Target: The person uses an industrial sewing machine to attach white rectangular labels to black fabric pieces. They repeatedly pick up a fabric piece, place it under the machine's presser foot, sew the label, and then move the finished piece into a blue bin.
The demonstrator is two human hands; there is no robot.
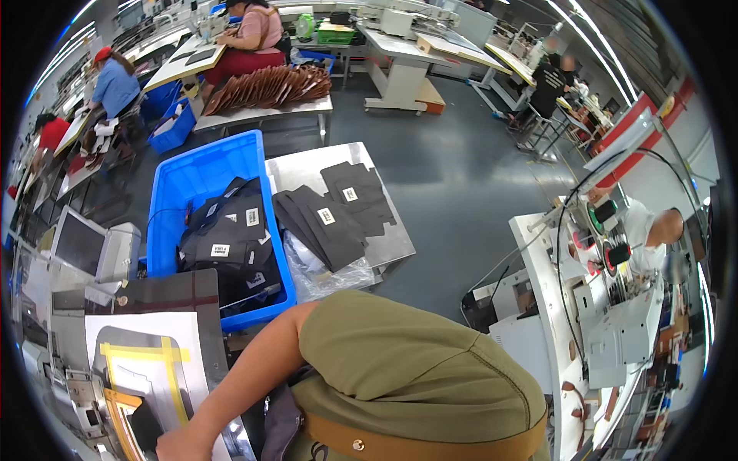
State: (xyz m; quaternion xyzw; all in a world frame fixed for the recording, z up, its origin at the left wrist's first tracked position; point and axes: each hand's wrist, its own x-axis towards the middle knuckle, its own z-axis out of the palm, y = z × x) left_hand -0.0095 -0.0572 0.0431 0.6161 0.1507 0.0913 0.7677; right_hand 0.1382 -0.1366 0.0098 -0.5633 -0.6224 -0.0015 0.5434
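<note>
Right hand (184,446) at lower edge, fingers cut off; cannot tell whether grasping. Left hand not visible. Flat black piece (144,427) just beside right hand, near yellow tape strips (146,353) on white sheet (189,330). Advisable: keep piece flat, handle evenly.

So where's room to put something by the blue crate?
Try the metal table: between the black panels and its right edge, or its far-left corner beside the blue crate. Clear plastic and panels crowd its near-left side; more panels heap inside the crate.
</note>
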